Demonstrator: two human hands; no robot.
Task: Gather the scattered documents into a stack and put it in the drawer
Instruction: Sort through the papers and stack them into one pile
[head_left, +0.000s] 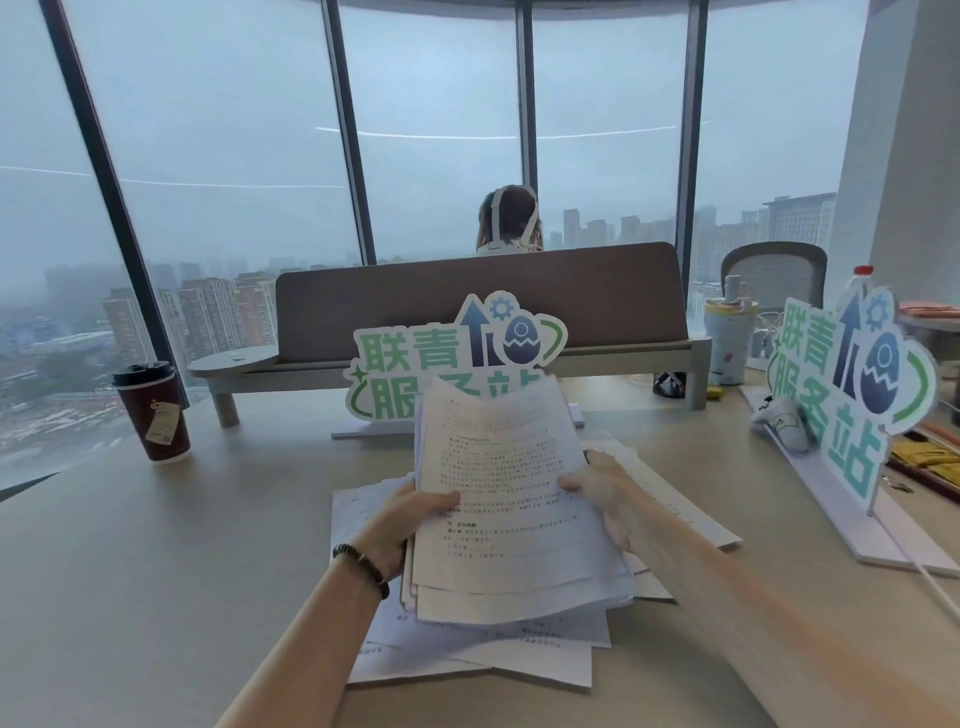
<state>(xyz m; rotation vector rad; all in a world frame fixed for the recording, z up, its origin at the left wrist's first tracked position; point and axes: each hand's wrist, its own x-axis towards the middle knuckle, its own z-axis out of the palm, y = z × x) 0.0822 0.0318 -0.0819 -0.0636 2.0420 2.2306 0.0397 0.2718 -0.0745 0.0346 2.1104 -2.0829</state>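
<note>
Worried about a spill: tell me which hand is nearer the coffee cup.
Left. The left hand grips the paper stack's left edge, on the side of the coffee cup; the right hand grips the far edge.

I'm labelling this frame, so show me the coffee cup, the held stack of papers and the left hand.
coffee cup (156, 415): head view, on its dark red side.
held stack of papers (509, 467): head view, top sheet's middle.
left hand (410, 519): head view, back of the hand.

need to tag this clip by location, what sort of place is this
Most likely a high-rise office. A light desk with a padded divider screen faces floor-to-ceiling windows over city towers, a mesh office chair stands at right, and both hands hold printed documents.
</note>
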